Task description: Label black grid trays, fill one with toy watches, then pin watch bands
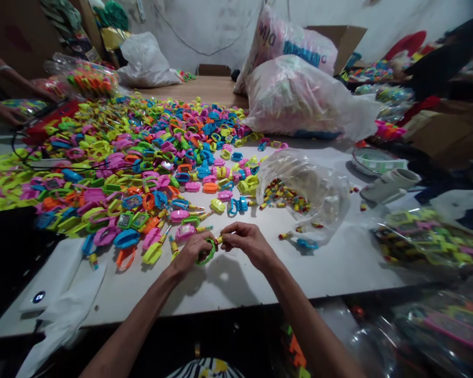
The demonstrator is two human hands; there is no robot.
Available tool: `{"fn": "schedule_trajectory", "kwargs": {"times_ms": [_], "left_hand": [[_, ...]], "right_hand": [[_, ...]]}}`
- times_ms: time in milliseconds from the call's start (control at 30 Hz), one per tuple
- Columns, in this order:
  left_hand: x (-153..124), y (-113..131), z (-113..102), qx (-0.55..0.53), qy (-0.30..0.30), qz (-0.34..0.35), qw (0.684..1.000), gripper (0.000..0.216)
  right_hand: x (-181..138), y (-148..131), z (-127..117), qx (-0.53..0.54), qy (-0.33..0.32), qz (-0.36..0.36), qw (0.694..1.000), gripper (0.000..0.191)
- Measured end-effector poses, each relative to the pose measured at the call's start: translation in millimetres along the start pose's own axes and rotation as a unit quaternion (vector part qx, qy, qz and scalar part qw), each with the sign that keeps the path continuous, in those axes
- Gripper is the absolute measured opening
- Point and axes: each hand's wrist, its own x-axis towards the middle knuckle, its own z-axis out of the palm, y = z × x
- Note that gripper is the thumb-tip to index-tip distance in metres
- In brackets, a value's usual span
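My left hand [191, 253] is closed on a green plastic toy watch strap [208, 254], held just above the white table [339, 262]. My right hand [248, 242] pinches a small yellow piece [219, 239] against that strap. Both hands meet near the table's front edge. A big heap of coloured toy watches [142, 152] in pink, yellow, blue, orange and green spreads across the table beyond and to the left of my hands.
A clear bag of small yellow pieces [303, 191] lies open just right of my hands. Large stuffed plastic bags [299, 94] stand at the back. Packed bags [425, 241] lie at the right. Another person's arms [8, 89] reach in at far left.
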Motion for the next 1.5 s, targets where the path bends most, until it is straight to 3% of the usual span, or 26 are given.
{"fn": "schedule_trajectory", "kwargs": {"times_ms": [300,633,867,967,1033,1100,1167,1233,1267,1367,1500], "left_hand": [[2,-2,-5,0.014,-0.013,-0.02,1.0,0.008],[2,-9,-9,-0.088,-0.03,-0.055,0.994,0.02],[-4,-8,-13,0.055,-0.059,-0.078,0.994,0.02],[-6,-4,-25,0.142,-0.051,-0.033,0.988,0.018],[-6,2,-41,0.239,0.004,0.028,0.971,0.016],[0,9,-60,0.371,0.1,0.078,0.92,0.011],[14,13,-72,0.484,0.176,0.1,0.851,0.012],[37,13,-74,0.535,0.187,0.113,0.816,0.02],[51,11,-70,0.535,0.174,0.122,0.818,0.025],[93,1,-48,0.478,0.129,0.139,0.858,0.032],[121,-7,-29,0.423,0.117,0.136,0.888,0.012]], "right_hand": [[-1,-1,-2,0.017,-0.032,0.01,0.999,0.018],[-3,-10,-1,-0.077,-0.083,-0.015,0.994,0.02],[-4,-3,2,-0.151,-0.101,-0.022,0.983,0.018],[1,6,1,-0.163,-0.086,-0.024,0.983,0.023],[8,10,-9,-0.186,-0.037,-0.024,0.982,0.034],[17,9,-26,-0.285,0.06,-0.041,0.956,0.036],[26,5,-46,-0.449,0.167,-0.045,0.877,0.027],[36,0,-65,-0.569,0.234,-0.03,0.788,0.024],[41,-2,-72,-0.6,0.247,-0.021,0.761,0.026],[57,-5,-83,-0.637,0.244,-0.018,0.731,0.032],[74,-7,-88,-0.668,0.239,-0.018,0.705,0.027]]}}
